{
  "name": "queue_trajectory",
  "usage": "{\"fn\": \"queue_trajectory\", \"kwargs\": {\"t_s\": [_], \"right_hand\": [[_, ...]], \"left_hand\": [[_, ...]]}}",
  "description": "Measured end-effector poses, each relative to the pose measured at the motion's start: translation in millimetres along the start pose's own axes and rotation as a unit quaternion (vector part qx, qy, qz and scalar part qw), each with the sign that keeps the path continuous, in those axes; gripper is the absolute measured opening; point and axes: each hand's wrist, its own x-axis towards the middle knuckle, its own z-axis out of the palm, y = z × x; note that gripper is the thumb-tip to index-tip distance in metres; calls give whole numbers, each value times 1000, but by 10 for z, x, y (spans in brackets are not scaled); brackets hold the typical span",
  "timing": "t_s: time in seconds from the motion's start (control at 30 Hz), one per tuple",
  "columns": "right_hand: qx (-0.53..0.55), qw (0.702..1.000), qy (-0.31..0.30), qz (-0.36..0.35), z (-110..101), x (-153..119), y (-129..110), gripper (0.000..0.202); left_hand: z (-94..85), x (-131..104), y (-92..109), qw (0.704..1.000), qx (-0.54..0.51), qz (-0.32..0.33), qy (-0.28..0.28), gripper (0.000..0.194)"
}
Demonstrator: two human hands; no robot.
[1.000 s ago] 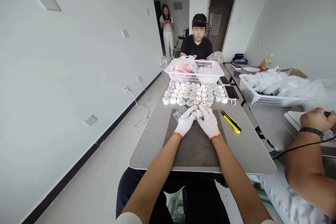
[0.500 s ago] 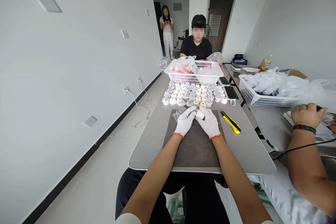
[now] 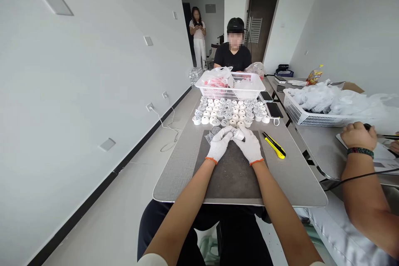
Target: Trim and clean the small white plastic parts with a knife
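Both my hands wear white knit gloves with orange cuffs. Between them is a small round white plastic part (image 3: 238, 134), held over the dark mat (image 3: 232, 174). My left hand (image 3: 220, 145) pinches its left side, and my right hand (image 3: 249, 145) grips its right side. The fingers hide much of the part. Just beyond my left hand lies a clear plastic bag with grey, grainy contents (image 3: 212, 133). Rows of similar white and grey round parts (image 3: 230, 112) stand past my fingertips. To the right of my right hand rests a yellow utility knife (image 3: 274, 145).
A white basket (image 3: 232, 93) with bagged red pieces stands behind the rows. Two phones (image 3: 274, 110) lie at the right edge. On the adjoining table are another white basket (image 3: 311, 118) of plastic bags and a co-worker's hand (image 3: 358, 136). Another person sits opposite (image 3: 233, 56).
The white part has turned slightly between my hands, and more of its face shows. The co-worker's hand at the right has shifted a little left.
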Motion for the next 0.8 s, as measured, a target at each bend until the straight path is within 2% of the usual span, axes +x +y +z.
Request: {"fn": "queue_trajectory", "kwargs": {"t_s": [0.07,0.13,0.23,0.27,0.33,0.4,0.5,0.63,0.8], "right_hand": [[37,998,29,-30,358,-76,195,54],[48,998,43,-24,963,-115,344,50],[47,999,24,-14,1898,-79,470,45],[46,999,20,-12,2122,-50,498,44],[42,999,23,-7,2396,9,551,45],[34,999,28,0,2496,50,609,46],[19,999,30,13,2526,71,698,51],[2,1000,18,25,2544,70,782,61],[-14,999,-18,32,2511,91,817,46]], "left_hand": [[1,3,3,1000,-29,-8,2,33],[-5,7,2,996,-82,-17,-8,35],[-22,24,-24,989,-143,-30,-28,35],[-28,32,-37,987,-153,-36,-31,37],[-35,51,-59,985,-167,-40,-33,42],[-35,67,-67,980,-192,-41,-37,47],[-20,75,-45,969,-238,-52,-40,49],[18,41,-15,961,-269,-62,-23,41],[34,-1,-54,968,-242,-52,-32,43]]}}
